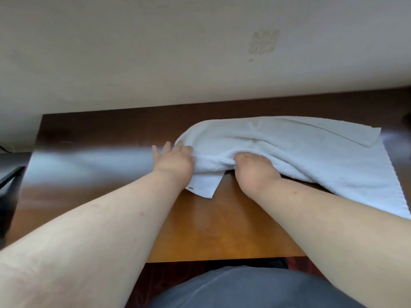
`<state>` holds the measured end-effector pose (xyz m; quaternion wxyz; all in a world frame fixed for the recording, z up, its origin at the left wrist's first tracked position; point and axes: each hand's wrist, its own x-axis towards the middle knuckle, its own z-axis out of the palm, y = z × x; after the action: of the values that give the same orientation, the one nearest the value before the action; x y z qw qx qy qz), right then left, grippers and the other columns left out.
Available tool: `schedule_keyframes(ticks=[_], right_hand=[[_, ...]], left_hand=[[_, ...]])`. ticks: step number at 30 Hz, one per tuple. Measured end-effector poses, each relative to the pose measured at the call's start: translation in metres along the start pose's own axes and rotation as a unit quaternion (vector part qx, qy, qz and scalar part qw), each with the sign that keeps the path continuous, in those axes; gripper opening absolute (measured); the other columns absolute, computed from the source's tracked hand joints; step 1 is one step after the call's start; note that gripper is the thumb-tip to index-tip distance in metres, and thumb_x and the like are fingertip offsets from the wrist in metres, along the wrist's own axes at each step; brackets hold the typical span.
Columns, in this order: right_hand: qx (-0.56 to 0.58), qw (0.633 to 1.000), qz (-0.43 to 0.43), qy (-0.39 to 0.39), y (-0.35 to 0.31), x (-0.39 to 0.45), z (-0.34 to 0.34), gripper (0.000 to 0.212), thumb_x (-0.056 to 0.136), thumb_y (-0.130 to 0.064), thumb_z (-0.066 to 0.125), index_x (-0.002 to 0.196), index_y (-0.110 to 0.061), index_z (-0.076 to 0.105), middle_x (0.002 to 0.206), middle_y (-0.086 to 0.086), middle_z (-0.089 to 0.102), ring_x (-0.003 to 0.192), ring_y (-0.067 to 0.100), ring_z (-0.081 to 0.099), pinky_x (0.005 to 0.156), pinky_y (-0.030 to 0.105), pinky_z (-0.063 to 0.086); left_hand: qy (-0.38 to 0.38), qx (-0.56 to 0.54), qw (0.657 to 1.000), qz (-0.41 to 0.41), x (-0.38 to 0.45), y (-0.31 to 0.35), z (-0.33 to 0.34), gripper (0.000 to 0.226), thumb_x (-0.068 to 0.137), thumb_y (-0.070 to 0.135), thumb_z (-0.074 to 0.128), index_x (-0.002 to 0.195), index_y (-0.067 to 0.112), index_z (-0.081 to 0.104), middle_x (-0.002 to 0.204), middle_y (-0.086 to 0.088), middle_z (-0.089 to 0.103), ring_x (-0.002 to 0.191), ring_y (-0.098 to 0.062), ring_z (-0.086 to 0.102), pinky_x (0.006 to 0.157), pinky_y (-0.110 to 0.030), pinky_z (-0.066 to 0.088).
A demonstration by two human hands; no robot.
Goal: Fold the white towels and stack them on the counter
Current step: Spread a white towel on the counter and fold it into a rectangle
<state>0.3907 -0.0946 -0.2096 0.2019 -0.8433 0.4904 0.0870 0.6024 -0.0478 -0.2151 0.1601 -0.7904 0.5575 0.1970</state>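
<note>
Towel (289, 150) lies bunched over right hand (255, 167), beside left hand (173, 161).

Soft daylight, counter (89, 161) glare, perhaps motion-blurred.

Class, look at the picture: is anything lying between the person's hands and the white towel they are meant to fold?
Nothing visible. Both the left hand and the right hand are already on the white towel, at its near-left edge on the wooden counter.

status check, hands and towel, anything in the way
Left hand flat on towel edge, fingers straight. Right hand fingers tucked under a fold. Towel rumpled on counter, no stack visible. Nothing obstructing.
</note>
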Motion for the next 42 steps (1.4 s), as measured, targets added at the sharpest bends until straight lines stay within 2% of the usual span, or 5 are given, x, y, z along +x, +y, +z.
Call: schedule_keyframes(ticks=[6,11,18,34,42], right_hand=[[0.082,0.959,-0.084,0.259,-0.025,-0.021,0.003,0.025,0.083,-0.010,0.067,0.107,-0.013,0.062,0.109,0.008,0.061,0.103,0.030,0.052,0.095,0.043,0.041],[-0.093,0.980,-0.132,-0.115,-0.051,-0.022,0.030,0.069,0.097,-0.041,0.052,0.155,-0.018,0.022,0.164,0.010,0.016,0.150,0.031,0.016,0.118,0.047,0.018],[-0.266,0.947,-0.168,-0.060,-0.069,-0.012,0.042,0.061,0.098,-0.031,0.048,0.151,-0.012,0.028,0.137,0.008,0.040,0.125,0.032,0.033,0.106,0.047,0.022],[0.232,0.905,-0.127,-0.334,-0.174,-0.051,0.021,0.043,0.100,-0.031,0.050,0.143,-0.028,0.049,0.133,-0.006,0.060,0.120,0.018,0.053,0.099,0.031,0.042],[0.088,0.994,0.042,0.057,-0.011,-0.057,0.022,0.027,0.096,-0.031,0.049,0.114,-0.025,0.068,0.117,0.000,0.061,0.112,0.025,0.053,0.093,0.038,0.045]], left_hand=[[-0.005,0.129,0.992,-0.014,0.033,-0.019,-0.021,0.071,0.090,0.018,0.044,0.154,0.030,0.015,0.164,-0.004,0.006,0.149,-0.035,-0.005,0.115,-0.058,-0.007],[0.031,0.127,0.991,0.039,0.042,-0.023,-0.028,0.067,0.084,0.065,0.047,0.143,0.037,0.036,0.152,0.000,0.030,0.133,-0.032,0.022,0.103,-0.050,0.020],[-0.036,0.104,0.992,0.063,0.049,-0.042,-0.028,0.082,0.070,0.083,0.045,0.142,0.046,0.034,0.156,0.006,0.028,0.143,-0.032,0.014,0.108,-0.053,0.014],[-0.052,0.183,0.977,0.092,0.053,-0.045,-0.034,0.073,0.089,0.050,0.047,0.152,0.035,0.013,0.164,-0.010,0.003,0.149,-0.036,-0.005,0.116,-0.056,-0.003],[0.045,0.054,0.973,0.222,0.017,-0.021,0.001,0.062,0.087,0.027,0.048,0.146,0.036,0.031,0.152,-0.001,0.029,0.138,-0.026,0.021,0.111,-0.039,0.022]])
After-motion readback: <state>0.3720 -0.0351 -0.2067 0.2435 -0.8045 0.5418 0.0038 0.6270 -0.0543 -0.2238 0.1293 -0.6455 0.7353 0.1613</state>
